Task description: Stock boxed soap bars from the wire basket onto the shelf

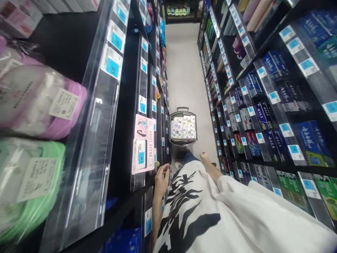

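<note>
My left hand point(161, 178) is beside the left shelving, below a pink price card point(143, 144). Its fingers are loosely bent and apart, with nothing in them. At my right side, my right hand point(204, 157) hangs over the floor; its fingers look curled in, and I see nothing held. Ahead of my feet stands a dark-rimmed basket point(183, 144) with a handle at its far end. Several small white and pale-yellow boxes point(188, 123) lie packed in it. Neither hand touches the basket.
Black shelves with price labels point(112, 66) line both sides of a narrow aisle floor point(181, 63). Packages with pink point(75, 102) and green point(50, 175) edges sit close on the left. Toothpaste boxes point(255, 144) and blue boxes point(312, 140) fill the right shelves.
</note>
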`<state>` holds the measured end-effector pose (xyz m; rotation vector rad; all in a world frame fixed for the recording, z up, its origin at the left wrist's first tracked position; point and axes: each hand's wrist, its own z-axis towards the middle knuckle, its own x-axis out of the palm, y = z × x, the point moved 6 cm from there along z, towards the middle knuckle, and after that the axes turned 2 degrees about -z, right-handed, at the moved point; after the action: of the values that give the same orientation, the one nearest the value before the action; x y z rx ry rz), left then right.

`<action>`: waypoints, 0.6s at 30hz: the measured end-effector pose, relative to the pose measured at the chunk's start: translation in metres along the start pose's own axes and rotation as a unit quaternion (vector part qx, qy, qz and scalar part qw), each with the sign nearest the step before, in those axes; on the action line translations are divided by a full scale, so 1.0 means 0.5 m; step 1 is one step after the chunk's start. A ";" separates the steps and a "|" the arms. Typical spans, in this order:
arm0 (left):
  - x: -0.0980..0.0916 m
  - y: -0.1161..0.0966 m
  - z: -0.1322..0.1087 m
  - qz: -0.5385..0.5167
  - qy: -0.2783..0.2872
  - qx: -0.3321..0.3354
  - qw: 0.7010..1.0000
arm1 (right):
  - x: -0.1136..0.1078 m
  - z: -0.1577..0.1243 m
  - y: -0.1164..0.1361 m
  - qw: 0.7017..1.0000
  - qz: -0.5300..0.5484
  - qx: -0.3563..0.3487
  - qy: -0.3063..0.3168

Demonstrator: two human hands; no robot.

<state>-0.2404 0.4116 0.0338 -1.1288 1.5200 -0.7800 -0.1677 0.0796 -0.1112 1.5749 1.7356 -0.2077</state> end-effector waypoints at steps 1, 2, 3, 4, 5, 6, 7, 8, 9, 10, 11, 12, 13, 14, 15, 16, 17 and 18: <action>0.003 0.007 0.000 -0.003 0.005 -0.013 1.000 | 0.002 0.017 -0.001 1.000 -0.007 0.005 -0.002; 0.008 0.015 0.001 -0.005 0.009 -0.027 1.000 | 0.008 0.034 0.003 1.000 -0.011 0.007 -0.003; 0.015 0.022 0.003 -0.005 0.014 -0.038 0.999 | 0.016 0.051 0.012 1.000 -0.013 0.007 -0.004; 0.024 0.028 0.006 -0.002 0.021 -0.047 0.999 | 0.026 0.066 0.023 1.000 -0.015 0.006 -0.003; 0.035 0.034 0.012 0.004 0.029 -0.054 0.998 | 0.036 0.080 0.035 1.000 -0.015 0.004 -0.001; 0.049 0.039 0.021 0.011 0.038 -0.058 0.998 | 0.046 0.094 0.047 1.000 -0.016 0.004 0.001; 0.064 0.044 0.032 0.018 0.044 -0.062 0.997 | 0.055 0.109 0.058 1.000 -0.017 0.004 0.003; 0.080 0.050 0.046 0.024 0.047 -0.068 0.996 | 0.062 0.123 0.069 1.000 -0.018 0.006 0.004; 0.096 0.056 0.062 0.027 0.046 -0.076 0.996 | 0.067 0.140 0.079 1.000 -0.020 0.009 0.006; 0.111 0.065 0.079 0.027 0.041 -0.089 0.995 | 0.071 0.158 0.089 1.000 -0.022 0.013 0.007; 0.126 0.074 0.096 0.024 0.034 -0.107 0.993 | 0.073 0.179 0.099 1.000 -0.024 0.017 0.007; 0.140 0.086 0.112 0.017 0.025 -0.132 0.991 | 0.074 0.203 0.110 0.999 -0.026 0.023 0.007; 0.153 0.098 0.125 0.005 0.017 -0.163 0.986 | 0.075 0.229 0.123 0.999 -0.028 0.029 0.007; 0.164 0.111 0.135 -0.009 0.010 -0.198 0.980 | 0.077 0.258 0.137 0.999 -0.031 0.034 0.007; 0.173 0.124 0.141 -0.024 0.001 -0.232 0.972 | 0.080 0.289 0.154 0.999 -0.033 0.037 0.007; 0.181 0.135 0.143 -0.037 -0.007 -0.264 0.964 | 0.084 0.323 0.174 0.999 -0.036 0.039 0.007; 0.186 0.144 0.142 -0.047 -0.015 -0.291 0.955 | 0.090 0.357 0.197 0.998 -0.038 0.038 0.007; 0.189 0.151 0.137 -0.049 -0.024 -0.313 0.948 | 0.098 0.393 0.221 0.998 -0.042 0.036 0.006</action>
<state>-0.1951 0.3547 -0.0846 -1.6823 1.7345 -0.3222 0.0183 0.0274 -0.2376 1.5597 1.8229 -0.3061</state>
